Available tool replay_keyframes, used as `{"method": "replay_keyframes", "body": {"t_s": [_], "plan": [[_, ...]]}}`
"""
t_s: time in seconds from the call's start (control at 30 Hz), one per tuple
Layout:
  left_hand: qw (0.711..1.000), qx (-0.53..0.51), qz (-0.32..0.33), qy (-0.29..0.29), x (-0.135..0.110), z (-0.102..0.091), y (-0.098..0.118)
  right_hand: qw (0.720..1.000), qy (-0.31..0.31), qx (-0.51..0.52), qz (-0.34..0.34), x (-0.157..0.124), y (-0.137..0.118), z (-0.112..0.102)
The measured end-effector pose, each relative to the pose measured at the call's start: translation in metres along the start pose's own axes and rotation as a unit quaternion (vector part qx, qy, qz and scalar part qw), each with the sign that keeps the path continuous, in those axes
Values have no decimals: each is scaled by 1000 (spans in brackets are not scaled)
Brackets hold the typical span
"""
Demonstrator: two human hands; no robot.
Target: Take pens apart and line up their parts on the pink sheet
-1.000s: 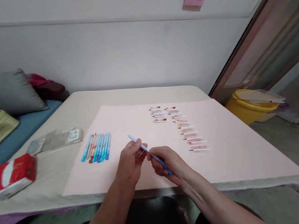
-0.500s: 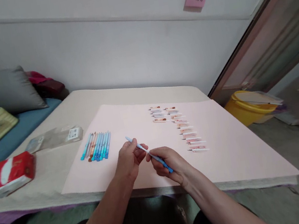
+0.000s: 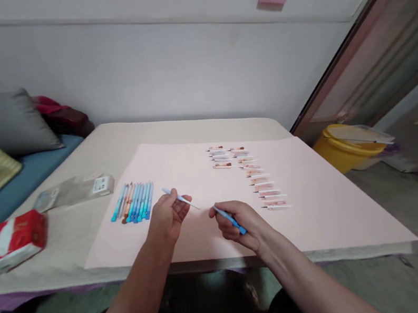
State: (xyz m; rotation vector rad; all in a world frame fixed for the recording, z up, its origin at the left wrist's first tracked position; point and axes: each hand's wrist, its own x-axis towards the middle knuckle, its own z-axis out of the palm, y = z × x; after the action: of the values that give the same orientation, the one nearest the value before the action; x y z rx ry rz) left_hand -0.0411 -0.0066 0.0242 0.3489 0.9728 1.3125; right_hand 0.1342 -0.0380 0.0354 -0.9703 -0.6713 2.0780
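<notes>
Pale-blue plastic comes apart in the head view, the only view on hand, as a person's two bare hands draw a pen into two pieces above a large pale-pink sheet. Half a second ago the pieces met in one line between the hands; now a clear gap lies between them, with the left hand farther off to the left. Its fingers are pinched together on a slim, light-blue tapered pen section, from which a thin, pale rod juts toward the other hand. Opposite, the right hand has its fingers curled and clamped around a deeper-blue pen barrel, its flared end showing below the grip. The separation appears complete, leaving the rod exposed, though whether the barrel is hollow is too small to tell. Both pieces are held clear of the beige, cloth-like worktop beneath the sheet. Unmoved on the left lies a close row of blue and brown pens; on the right, slim white dark-tipped sticks run in stepped lines, apart from both hands, their finer details blurred
</notes>
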Motion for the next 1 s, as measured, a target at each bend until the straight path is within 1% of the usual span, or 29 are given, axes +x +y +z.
{"method": "replay_keyframes", "body": {"t_s": [0.13,0.2,0.3,0.4,0.47,0.53,0.67,0.77,0.9,1.0], "plan": [[997,-8,-82,-12,-4,4,-8,995,19,95,27,5,0,-6],[994,-13,-108,-14,-6,5,-11,991,20,124,49,7,0,-8],[992,-16,-124,-14,-8,6,-13,986,46,144,66,8,0,-7],[992,-22,-127,-11,-7,5,-12,985,81,145,48,8,0,-6],[991,-28,-128,-9,-6,4,-12,986,87,141,31,9,0,-7],[991,-33,-133,-7,-5,3,-13,987,77,136,20,10,1,-7],[990,-27,-140,-5,-3,2,-16,991,63,116,22,10,3,-6],[990,-10,-138,-9,-4,2,-17,995,70,68,23,8,7,1],[993,23,-114,-27,-7,3,-18,996,78,-34,-21,6,13,10],[993,42,-97,-54,-10,4,-21,994,73,-76,-40,7,17,12]]}}
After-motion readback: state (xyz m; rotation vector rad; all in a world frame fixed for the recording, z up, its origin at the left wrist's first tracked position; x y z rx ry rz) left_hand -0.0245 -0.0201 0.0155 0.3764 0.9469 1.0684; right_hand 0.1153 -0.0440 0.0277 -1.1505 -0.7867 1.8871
